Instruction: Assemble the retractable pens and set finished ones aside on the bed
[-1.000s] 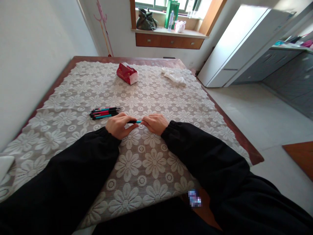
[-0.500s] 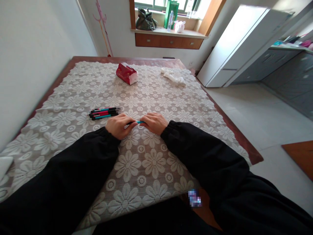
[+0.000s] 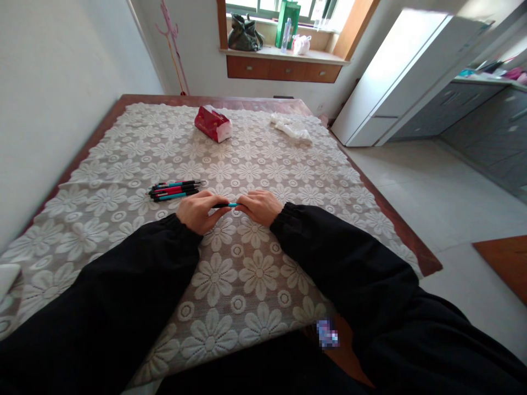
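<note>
Between my two hands lies a pen [image 3: 233, 205], its black part toward the left and its blue part toward the right. My left hand [image 3: 200, 212] is closed on the black end, thumb and fingers pinching it. The blue end is pinched by my right hand [image 3: 259, 207], whose fingers hide its tip. Both hands are low over the lace tablecloth [image 3: 259, 272]. Just beyond my left hand, several pens [image 3: 175, 190] in black, red and blue lie together in a small pile.
A red tissue pack [image 3: 213, 124] sits toward the far side of the table, and a crumpled white plastic bag [image 3: 292, 129] lies to its right. At the left edge is part of a white object [image 3: 8, 278]. A wall runs along the table's left side.
My hands stay almost in place on the pen. A little more of its black and blue middle shows between my fingers now. The pile of pens is unchanged.
</note>
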A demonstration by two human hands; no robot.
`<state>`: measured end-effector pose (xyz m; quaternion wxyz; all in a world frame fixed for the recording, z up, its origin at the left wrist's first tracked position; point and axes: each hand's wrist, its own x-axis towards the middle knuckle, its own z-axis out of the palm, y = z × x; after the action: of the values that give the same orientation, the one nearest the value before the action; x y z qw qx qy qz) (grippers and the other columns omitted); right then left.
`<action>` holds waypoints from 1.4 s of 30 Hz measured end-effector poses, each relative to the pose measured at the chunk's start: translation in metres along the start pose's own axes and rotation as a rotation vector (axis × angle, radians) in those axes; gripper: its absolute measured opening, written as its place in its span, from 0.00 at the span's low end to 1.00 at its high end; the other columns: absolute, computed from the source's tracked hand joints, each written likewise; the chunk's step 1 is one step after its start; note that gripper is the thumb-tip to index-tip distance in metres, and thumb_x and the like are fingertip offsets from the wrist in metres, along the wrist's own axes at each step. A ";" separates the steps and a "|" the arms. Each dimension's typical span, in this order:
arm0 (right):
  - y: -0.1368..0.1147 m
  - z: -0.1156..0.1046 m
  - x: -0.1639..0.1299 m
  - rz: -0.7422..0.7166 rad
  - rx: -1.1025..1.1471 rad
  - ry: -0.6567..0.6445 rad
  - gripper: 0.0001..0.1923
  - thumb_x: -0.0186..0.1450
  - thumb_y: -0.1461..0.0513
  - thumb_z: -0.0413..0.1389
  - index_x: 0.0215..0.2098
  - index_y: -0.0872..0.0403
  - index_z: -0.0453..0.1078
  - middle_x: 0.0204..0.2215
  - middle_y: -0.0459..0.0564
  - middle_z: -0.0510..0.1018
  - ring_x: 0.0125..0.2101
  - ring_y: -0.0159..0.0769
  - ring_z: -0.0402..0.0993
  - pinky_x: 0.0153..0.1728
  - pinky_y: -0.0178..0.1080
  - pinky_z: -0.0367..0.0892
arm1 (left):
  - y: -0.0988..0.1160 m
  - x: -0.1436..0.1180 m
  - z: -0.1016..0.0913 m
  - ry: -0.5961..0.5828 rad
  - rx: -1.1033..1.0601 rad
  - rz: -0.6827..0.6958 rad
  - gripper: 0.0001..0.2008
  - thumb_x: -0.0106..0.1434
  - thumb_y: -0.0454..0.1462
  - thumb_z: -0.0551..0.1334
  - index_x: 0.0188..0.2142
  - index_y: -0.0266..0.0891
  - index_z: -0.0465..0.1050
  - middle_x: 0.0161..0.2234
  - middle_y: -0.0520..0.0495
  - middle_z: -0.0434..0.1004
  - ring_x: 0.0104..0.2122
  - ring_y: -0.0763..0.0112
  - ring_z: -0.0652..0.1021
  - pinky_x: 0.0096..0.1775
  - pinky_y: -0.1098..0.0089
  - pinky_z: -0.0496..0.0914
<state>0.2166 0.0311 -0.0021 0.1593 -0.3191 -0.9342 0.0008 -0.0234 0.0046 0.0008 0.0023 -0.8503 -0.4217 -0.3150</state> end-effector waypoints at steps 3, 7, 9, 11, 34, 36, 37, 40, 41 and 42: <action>0.002 0.002 0.000 -0.037 -0.004 0.029 0.22 0.78 0.50 0.42 0.43 0.53 0.73 0.34 0.50 0.81 0.35 0.35 0.70 0.38 0.39 0.57 | 0.000 0.001 -0.001 -0.048 0.007 0.015 0.17 0.71 0.49 0.59 0.40 0.43 0.83 0.33 0.46 0.83 0.33 0.66 0.81 0.35 0.69 0.74; 0.001 0.002 0.000 -0.054 -0.019 0.061 0.21 0.78 0.51 0.43 0.45 0.53 0.73 0.36 0.50 0.81 0.37 0.36 0.70 0.39 0.39 0.57 | -0.001 0.002 -0.001 -0.092 0.000 0.030 0.19 0.73 0.47 0.55 0.37 0.43 0.83 0.31 0.47 0.84 0.35 0.66 0.80 0.35 0.68 0.73; 0.000 0.000 0.000 -0.044 -0.022 0.053 0.22 0.78 0.50 0.42 0.44 0.53 0.74 0.34 0.50 0.81 0.36 0.35 0.69 0.38 0.39 0.56 | -0.001 0.002 -0.001 -0.072 0.004 0.029 0.18 0.71 0.49 0.58 0.39 0.43 0.82 0.32 0.48 0.85 0.35 0.65 0.81 0.36 0.68 0.73; -0.001 -0.001 0.000 -0.023 -0.020 0.028 0.25 0.78 0.50 0.40 0.41 0.54 0.74 0.32 0.50 0.80 0.33 0.35 0.69 0.37 0.39 0.56 | -0.002 0.002 0.000 -0.053 -0.005 0.040 0.17 0.70 0.50 0.61 0.40 0.43 0.82 0.33 0.48 0.85 0.36 0.65 0.81 0.36 0.68 0.74; 0.000 -0.002 -0.001 -0.027 0.014 0.143 0.22 0.76 0.48 0.45 0.47 0.54 0.73 0.37 0.52 0.81 0.36 0.36 0.70 0.38 0.39 0.58 | 0.001 0.001 -0.002 0.074 0.046 0.008 0.15 0.69 0.49 0.63 0.39 0.41 0.82 0.34 0.47 0.85 0.33 0.67 0.81 0.35 0.69 0.74; 0.000 -0.003 -0.001 -0.037 -0.010 0.145 0.22 0.77 0.50 0.44 0.45 0.54 0.73 0.36 0.51 0.81 0.36 0.36 0.70 0.38 0.39 0.58 | 0.001 0.001 -0.002 0.062 0.043 0.015 0.15 0.69 0.49 0.63 0.39 0.41 0.82 0.34 0.47 0.85 0.33 0.67 0.81 0.35 0.69 0.74; 0.000 -0.003 -0.001 -0.036 -0.022 0.131 0.22 0.78 0.51 0.43 0.42 0.54 0.73 0.34 0.51 0.81 0.35 0.36 0.69 0.38 0.40 0.57 | 0.001 0.000 -0.002 0.049 0.039 0.026 0.15 0.69 0.49 0.64 0.40 0.41 0.82 0.33 0.47 0.85 0.34 0.67 0.81 0.36 0.69 0.74; 0.000 -0.001 -0.001 -0.007 -0.034 0.093 0.24 0.78 0.53 0.41 0.36 0.54 0.73 0.29 0.50 0.79 0.32 0.35 0.68 0.37 0.40 0.57 | 0.000 0.000 -0.001 0.023 0.031 0.034 0.14 0.68 0.49 0.64 0.40 0.43 0.82 0.33 0.48 0.85 0.35 0.66 0.81 0.36 0.69 0.74; 0.001 -0.001 -0.001 0.001 -0.027 0.095 0.23 0.78 0.53 0.41 0.38 0.54 0.73 0.29 0.50 0.79 0.32 0.35 0.69 0.37 0.40 0.57 | 0.000 0.000 -0.002 0.028 0.030 0.026 0.14 0.68 0.49 0.64 0.40 0.42 0.82 0.33 0.48 0.85 0.35 0.66 0.81 0.36 0.69 0.74; 0.001 0.000 -0.001 0.003 -0.015 0.104 0.22 0.78 0.51 0.43 0.40 0.54 0.74 0.31 0.50 0.80 0.32 0.35 0.69 0.37 0.39 0.57 | 0.000 0.000 -0.002 0.034 0.028 0.014 0.15 0.68 0.50 0.64 0.40 0.42 0.81 0.34 0.47 0.85 0.35 0.66 0.81 0.36 0.69 0.74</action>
<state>0.2179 0.0311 -0.0023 0.2053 -0.3211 -0.9243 -0.0224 -0.0242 0.0041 0.0026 0.0236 -0.8476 -0.4200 -0.3233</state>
